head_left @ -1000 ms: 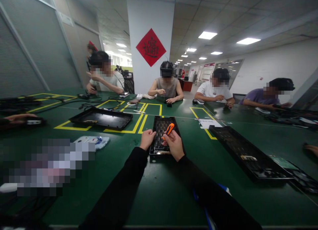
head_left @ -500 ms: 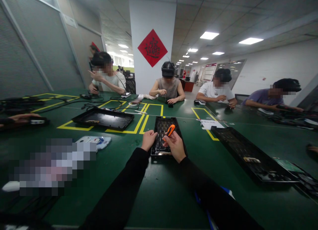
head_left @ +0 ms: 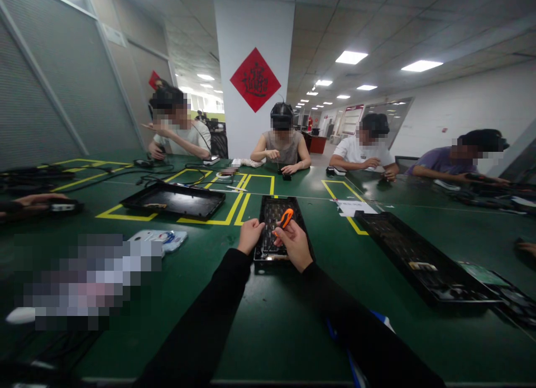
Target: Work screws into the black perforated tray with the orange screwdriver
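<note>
Right hand (head_left: 298, 248): fingers hold orange tool (head_left: 286, 218) over black case (head_left: 268, 264) | left hand (head_left: 249, 237): curled at its left edge, can't tell if gripping | case on table (head_left: 268, 332); work looks started, amount left unclear

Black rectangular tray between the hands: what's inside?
The tray shows a mottled dark floor and a pale strip at its near end. The right hand, holding an orange-and-black tool, hides what lies beneath.

The tool (head_left: 286, 219) shows 2 colours, orange and black (table (head_left: 272, 332): green).
</note>
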Demonstrator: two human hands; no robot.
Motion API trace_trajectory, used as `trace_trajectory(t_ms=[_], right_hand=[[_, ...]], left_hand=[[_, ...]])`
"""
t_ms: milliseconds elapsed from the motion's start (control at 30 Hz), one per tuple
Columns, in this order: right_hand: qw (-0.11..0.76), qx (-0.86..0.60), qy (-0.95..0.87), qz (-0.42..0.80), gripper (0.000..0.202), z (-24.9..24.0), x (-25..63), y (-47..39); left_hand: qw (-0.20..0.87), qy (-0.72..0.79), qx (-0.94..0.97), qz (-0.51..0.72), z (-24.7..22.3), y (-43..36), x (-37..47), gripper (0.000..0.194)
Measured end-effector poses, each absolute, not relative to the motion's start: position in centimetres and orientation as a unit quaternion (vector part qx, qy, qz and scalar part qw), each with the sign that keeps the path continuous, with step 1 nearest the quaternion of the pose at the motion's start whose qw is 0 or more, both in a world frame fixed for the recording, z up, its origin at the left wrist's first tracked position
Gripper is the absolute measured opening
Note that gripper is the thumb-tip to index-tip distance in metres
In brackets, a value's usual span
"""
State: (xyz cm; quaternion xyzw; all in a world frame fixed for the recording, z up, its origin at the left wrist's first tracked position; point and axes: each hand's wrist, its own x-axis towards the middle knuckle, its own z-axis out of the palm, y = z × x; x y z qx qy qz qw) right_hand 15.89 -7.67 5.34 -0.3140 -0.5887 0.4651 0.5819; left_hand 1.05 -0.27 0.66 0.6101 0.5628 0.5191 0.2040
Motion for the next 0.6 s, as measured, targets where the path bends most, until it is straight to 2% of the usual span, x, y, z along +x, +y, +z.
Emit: trace_trajectory(t_ms=[233, 467, 600], right_hand=[[0.573, -0.321, -0.607, 0.448, 0.037, 5.39, 16.04, -7.63], [0.582, -0.297, -0.601, 0.460, 0.026, 5.61, 16.07, -7.84], [0.579, -0.299, -0.601, 0.463, 0.034, 5.39, 16.05, -7.67]], left_hand=[[0.209, 0.555, 0.613, 0.521, 0.52, -0.22, 1.01, 0.036], [0.197, 0.556, 0.619, 0.519, 0.36, -0.10, 0.98, 0.036], [0.199, 0.550, 0.617, 0.526, 0.29, 0.01, 0.97, 0.036]])
